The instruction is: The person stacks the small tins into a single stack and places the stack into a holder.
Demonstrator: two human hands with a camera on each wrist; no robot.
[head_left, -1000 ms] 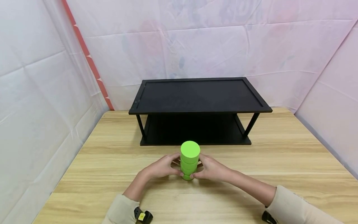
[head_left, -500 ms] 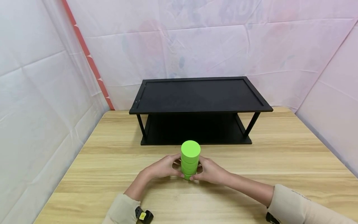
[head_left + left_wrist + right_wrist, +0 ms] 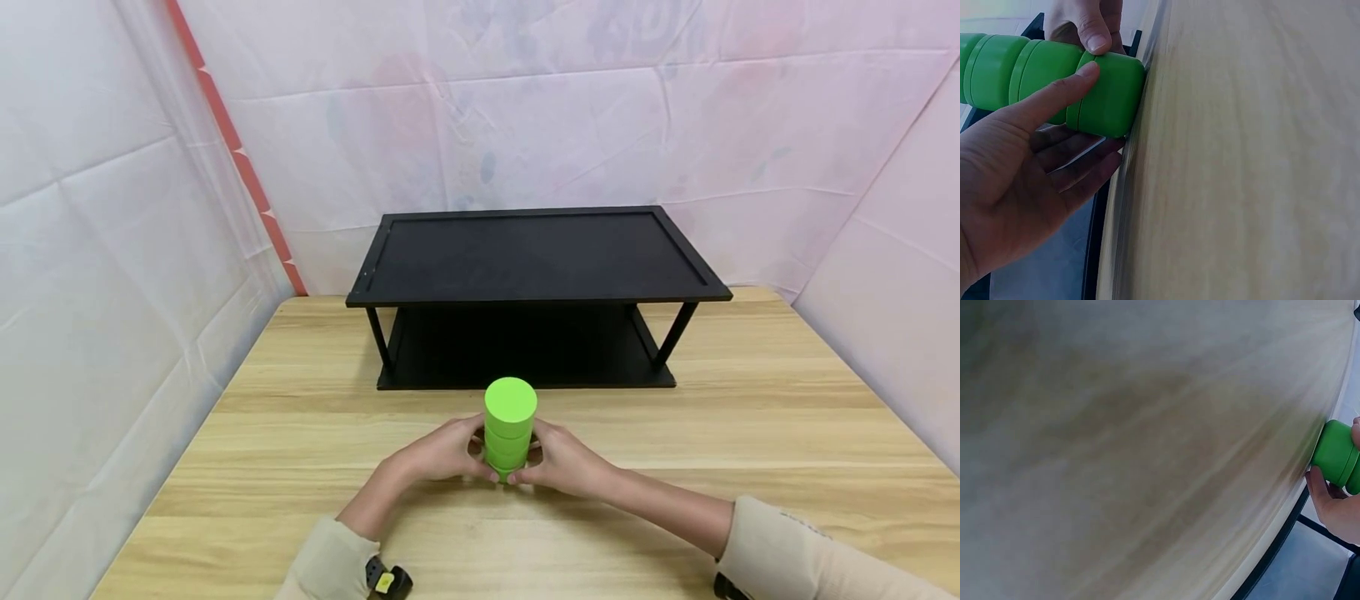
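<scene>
An upright stack of several bright green round pieces [image 3: 509, 423], like lidded jars, stands on the wooden table in front of the black rack. My left hand [image 3: 448, 450] grips the lower part of the stack from the left. In the left wrist view, its thumb lies across the lowest pieces [image 3: 1110, 94] and its fingers pass behind them. From the other side my right hand [image 3: 566, 458] holds the same lower part, and the two thumb tips nearly meet at the front. Only part of the right hand [image 3: 1341, 515] appears in the right wrist view, beside the bottom piece.
A black two-tier rack [image 3: 536, 254] stands behind the stack, its lower shelf close to the green pieces. The wooden table [image 3: 300, 467] reaches to both sides. Pale sheets [image 3: 97, 275] hang along the left, back and right. A dark wrist device [image 3: 390, 581] sits at the left cuff.
My left thumb has slid slightly rightward and toward me around the front of the stack, nearer the right thumb. The stack and the right hand stay nearly where they were.
</scene>
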